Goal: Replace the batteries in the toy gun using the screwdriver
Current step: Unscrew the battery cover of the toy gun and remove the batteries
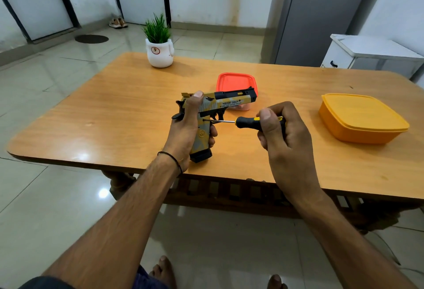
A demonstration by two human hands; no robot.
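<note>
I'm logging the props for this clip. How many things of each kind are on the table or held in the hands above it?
Toy gun, gripped by the left hand: 1
Screwdriver, gripped by the right hand: 1
Lidded plastic boxes: 2 (red-lidded box, yellow box)
Potted plant: 1
Total: 5

I see gun [229, 103] in tan-yellow + grey camo patches, w/ blk muzzle end, trigger & base. Screwdriver [247, 123]: blk handle, yellow accents, silver shaft. Lid [236, 81] red-orange. Box [360, 116] yellow-orange. Table [114, 116] warm orange wood grain. Pot [160, 55] white w/ small red mark, plant [157, 29] green. Cord [168, 154] blk.
</note>
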